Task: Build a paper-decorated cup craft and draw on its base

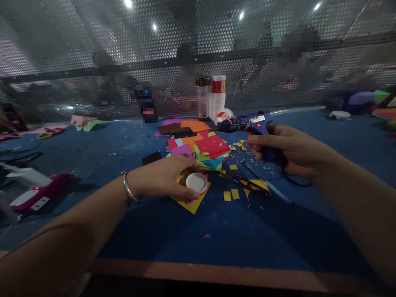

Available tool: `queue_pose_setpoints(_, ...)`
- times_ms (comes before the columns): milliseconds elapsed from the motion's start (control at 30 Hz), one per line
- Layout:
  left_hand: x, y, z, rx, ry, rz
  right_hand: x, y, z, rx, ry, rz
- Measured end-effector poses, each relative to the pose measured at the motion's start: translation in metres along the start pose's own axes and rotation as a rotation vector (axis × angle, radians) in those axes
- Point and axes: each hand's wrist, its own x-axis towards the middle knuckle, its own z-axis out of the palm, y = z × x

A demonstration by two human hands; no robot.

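My left hand [168,177], with a silver bangle at its wrist, is closed around a paper cup [196,182]. Its round white end faces up, over a yellow paper sheet [193,205]. Raised at the right, my right hand [284,148] grips a dark blue glue gun [262,123] with an orange trigger and a lit red light. The nozzle points left, above the coloured paper. Below the gun lie scissors [252,185], a clear glue stick [267,182] and small yellow paper squares [227,196].
Stacked coloured paper [212,146] sits mid-table. Behind it stand a clear bottle [203,99], stacked paper cups [218,99] and a tipped cup [224,115]. A magenta power strip [41,194] lies left, near yellow-handled scissors [45,135]. A perforated metal screen [173,53] closes off the back.
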Motion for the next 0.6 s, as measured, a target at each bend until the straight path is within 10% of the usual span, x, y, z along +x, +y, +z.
queue_pose_setpoints(600,0.0009,-0.004,0.0003,-0.097,-0.061,0.004,-0.0016,-0.0019,0.0019,-0.182,-0.099,0.042)
